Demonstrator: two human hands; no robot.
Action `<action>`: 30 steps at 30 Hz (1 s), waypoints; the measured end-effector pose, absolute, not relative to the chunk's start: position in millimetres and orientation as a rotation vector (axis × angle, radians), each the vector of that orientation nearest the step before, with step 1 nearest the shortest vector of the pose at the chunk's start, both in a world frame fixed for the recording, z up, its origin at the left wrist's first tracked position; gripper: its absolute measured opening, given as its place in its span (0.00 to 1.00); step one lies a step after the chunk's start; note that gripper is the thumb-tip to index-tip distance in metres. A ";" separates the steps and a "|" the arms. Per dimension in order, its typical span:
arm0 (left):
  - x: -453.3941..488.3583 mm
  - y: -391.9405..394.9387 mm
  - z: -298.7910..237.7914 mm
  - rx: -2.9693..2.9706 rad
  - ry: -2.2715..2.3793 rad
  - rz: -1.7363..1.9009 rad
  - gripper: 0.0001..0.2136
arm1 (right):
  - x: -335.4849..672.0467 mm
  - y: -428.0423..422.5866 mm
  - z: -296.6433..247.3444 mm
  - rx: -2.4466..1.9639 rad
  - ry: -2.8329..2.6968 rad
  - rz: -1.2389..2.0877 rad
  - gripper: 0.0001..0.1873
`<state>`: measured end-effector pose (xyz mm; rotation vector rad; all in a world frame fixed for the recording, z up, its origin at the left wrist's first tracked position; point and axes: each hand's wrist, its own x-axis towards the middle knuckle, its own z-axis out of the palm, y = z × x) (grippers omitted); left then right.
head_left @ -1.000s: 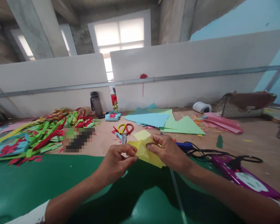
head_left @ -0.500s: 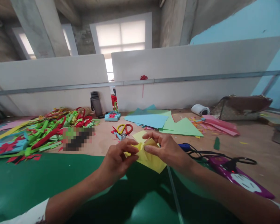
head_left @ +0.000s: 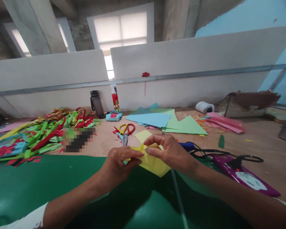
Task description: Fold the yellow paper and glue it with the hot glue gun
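Just this side of the scissors, the yellow paper has dropped nearer the tabletop; its fold looks tighter now. The left hand and right hand pinch it with closed fingers; their tips nearly meet.

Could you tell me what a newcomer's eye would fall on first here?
The left hand and right hand pinch a yellow paper at the centre, over a green mat. A bright heap of paper strips lies at the left, and scissors sit behind the hands.
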<state>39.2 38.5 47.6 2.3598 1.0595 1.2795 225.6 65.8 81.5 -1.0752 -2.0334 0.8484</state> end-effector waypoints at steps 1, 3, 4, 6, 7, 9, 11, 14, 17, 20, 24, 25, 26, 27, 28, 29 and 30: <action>39.3 38.2 47.3 2.356 1.062 1.282 0.06 | 225.5 65.1 82.2 -1.065 -2.049 0.851 0.06; 39.8 37.3 47.1 2.344 1.076 1.277 0.05 | 225.7 64.4 82.9 -1.039 -2.083 0.864 0.06; 40.2 36.8 47.2 2.338 1.084 1.269 0.05 | 226.2 64.6 83.0 -1.033 -2.100 0.871 0.06; 40.8 35.8 47.6 2.329 1.099 1.255 0.05 | 227.6 65.9 82.8 -1.044 -2.129 0.885 0.07; 40.9 35.3 47.7 2.326 1.106 1.248 0.05 | 228.5 67.2 82.6 -1.058 -2.142 0.898 0.08; 40.8 34.7 47.6 2.324 1.107 1.243 0.05 | 230.5 70.7 82.0 -1.085 -2.169 0.949 0.09; 40.4 34.5 46.8 2.342 1.079 1.242 0.06 | 232.3 74.6 81.2 -1.105 -2.190 1.027 0.11; 40.4 34.5 44.8 2.374 1.031 1.232 0.06 | 234.6 79.8 79.9 -1.075 -2.249 1.137 0.11; 41.2 34.1 42.9 2.401 1.002 1.231 0.05 | 236.3 82.5 79.2 -0.988 -2.302 1.251 0.09; 42.1 33.2 41.7 2.431 0.952 1.229 0.04 | 237.0 82.7 79.3 -0.963 -2.266 1.442 0.09; 42.5 31.8 41.6 2.428 0.948 1.199 0.04 | 236.6 82.1 79.6 -0.950 -2.214 1.580 0.08; 42.3 31.6 41.7 2.429 0.948 1.196 0.04 | 236.5 82.1 79.5 -0.939 -2.204 1.593 0.08; 42.1 31.4 41.9 2.433 0.950 1.195 0.04 | 236.3 82.2 79.2 -0.935 -2.193 1.599 0.08; 41.9 31.3 42.1 2.441 0.947 1.195 0.05 | 236.1 82.4 78.8 -0.939 -2.181 1.597 0.08; 41.6 31.4 42.1 2.448 0.948 1.197 0.05 | 236.0 82.7 78.0 -0.952 -2.162 1.595 0.09; 41.3 31.6 42.0 2.454 0.951 1.195 0.05 | 235.8 83.1 77.1 -0.969 -2.139 1.598 0.09; 40.9 31.8 41.6 2.459 0.955 1.196 0.05 | 235.5 83.6 75.9 -0.984 -2.114 1.601 0.10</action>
